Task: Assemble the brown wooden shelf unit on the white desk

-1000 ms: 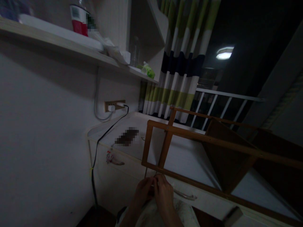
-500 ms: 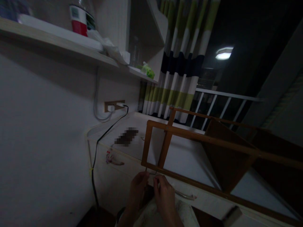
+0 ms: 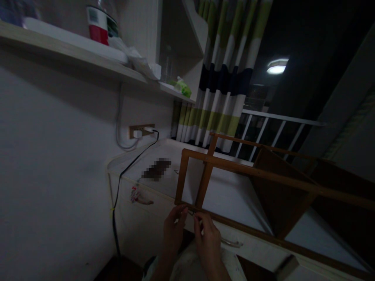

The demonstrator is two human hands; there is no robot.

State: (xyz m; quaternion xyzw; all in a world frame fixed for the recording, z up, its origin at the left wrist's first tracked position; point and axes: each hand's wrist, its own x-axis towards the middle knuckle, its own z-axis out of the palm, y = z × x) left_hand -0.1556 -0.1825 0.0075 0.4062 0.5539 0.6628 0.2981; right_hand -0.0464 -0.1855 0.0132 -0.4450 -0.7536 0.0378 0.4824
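Observation:
A brown wooden shelf frame (image 3: 222, 166) lies on its side on a white desk (image 3: 234, 199). My left hand (image 3: 173, 228) and my right hand (image 3: 208, 239) are raised to the frame's lower rail near its left corner. Both are pinched, fingertips close together, around a small thin metal piece (image 3: 191, 213) at the rail. What that piece is cannot be made out in the dim light.
A wall shelf (image 3: 73, 50) holds a red and white container (image 3: 98, 25) and bags. A black cable (image 3: 129, 168) runs from a wall socket (image 3: 142, 130) down the desk side. A striped curtain (image 3: 225, 74), white railing (image 3: 272, 132) and desk drawer handles (image 3: 231, 242) are nearby.
Both hands have risen from my lap toward the frame's lower rail and moved slightly apart, with the small metal piece now at the rail.

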